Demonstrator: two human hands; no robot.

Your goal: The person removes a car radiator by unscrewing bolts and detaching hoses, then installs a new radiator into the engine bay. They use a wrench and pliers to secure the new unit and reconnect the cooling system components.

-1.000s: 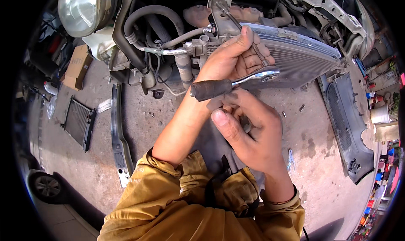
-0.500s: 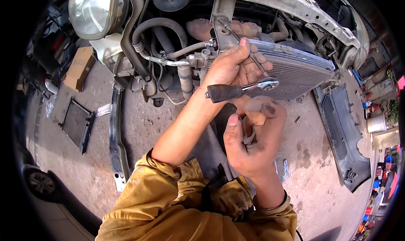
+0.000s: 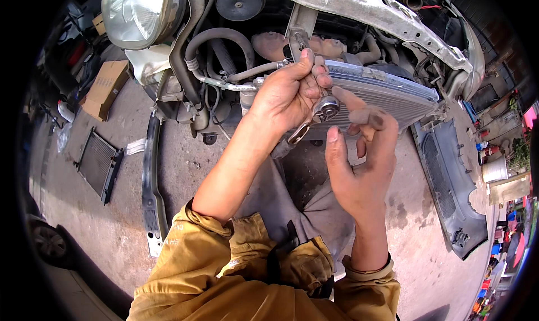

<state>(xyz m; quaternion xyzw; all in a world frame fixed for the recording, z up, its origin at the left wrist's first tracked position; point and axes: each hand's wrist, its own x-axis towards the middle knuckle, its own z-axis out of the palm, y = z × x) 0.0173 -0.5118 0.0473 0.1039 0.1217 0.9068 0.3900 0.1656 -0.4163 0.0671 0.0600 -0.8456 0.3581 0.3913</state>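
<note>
My left hand [image 3: 283, 96] grips a metal extension bar under a bracket [image 3: 301, 20] at the car's front, with a ratchet wrench [image 3: 325, 110] on its lower end. The ratchet's dark handle hangs down to the lower left, partly behind my wrist. My right hand [image 3: 362, 158] is just right of the ratchet, fingers curled loosely but apart, with nothing visible in its grasp; the index fingertip is close to the ratchet head. Behind both hands is a finned radiator [image 3: 397, 99], with hoses [image 3: 220, 40] to its left.
A headlamp [image 3: 141, 9] is at upper left. On the floor lie a cardboard box [image 3: 104, 88], a loose radiator [image 3: 96, 164], a long metal strip [image 3: 151, 192] and a grey bumper panel [image 3: 449, 189]. A car wheel [image 3: 49, 239] is at lower left, assorted clutter at right.
The ratchet handle has swung from horizontal to pointing down-left. My right hand has moved right and up, its index finger lifting beside the ratchet head. My left hand keeps its grip.
</note>
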